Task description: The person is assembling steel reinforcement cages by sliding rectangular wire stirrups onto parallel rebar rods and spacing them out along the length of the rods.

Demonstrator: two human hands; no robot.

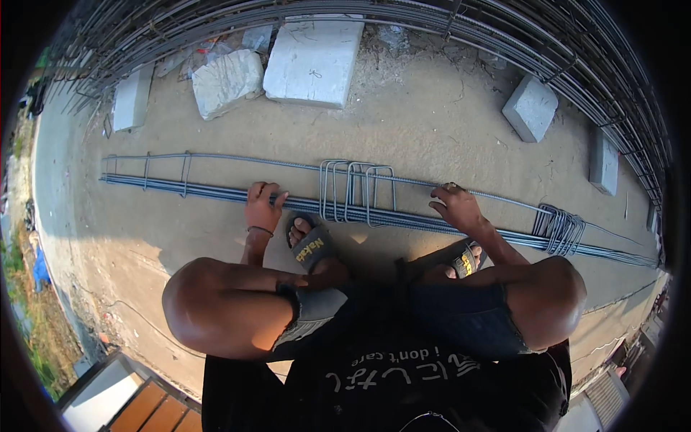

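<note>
Two bare hands are reaching down to a long bundle of steel bars (216,191) that is lying on the sandy concrete ground (432,122). The left hand (262,207) is curling its fingers around the bars and gripping them. The right hand (455,207) is resting on the thin top bar, fingers bent over it. A bunch of bent wire loops (358,191) is standing on the bars between the hands. Grey concrete blocks (314,61) are sitting farther away.
</note>
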